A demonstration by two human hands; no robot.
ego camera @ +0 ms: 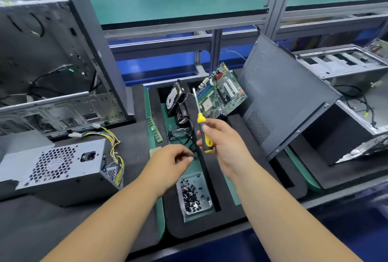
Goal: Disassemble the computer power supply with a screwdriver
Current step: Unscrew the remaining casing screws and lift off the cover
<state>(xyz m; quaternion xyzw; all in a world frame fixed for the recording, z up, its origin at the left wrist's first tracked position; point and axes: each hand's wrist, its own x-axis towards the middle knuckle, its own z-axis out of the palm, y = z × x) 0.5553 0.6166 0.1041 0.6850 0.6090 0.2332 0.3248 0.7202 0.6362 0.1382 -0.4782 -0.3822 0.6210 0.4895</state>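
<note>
Right hand grips screwdriver by yellow/black handle, shaft pointing up & away. Left hand hangs above screw tray, fingers loosely curled; can't tell if pinching anything. Power supply sits well left of both hands, w/ cables trailing.

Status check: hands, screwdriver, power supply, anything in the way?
Right hand grips screwdriver, tip up. Left hand above screw tray, contents unclear. Power supply untouched, far left. Nothing blocking.

Both bare forearms reach forward, close together. The right hand is raised, fingers and thumb curled in a grip. The left hand hovers lower, palm down, fingers loosely curled, thumb near fingertips.
</note>
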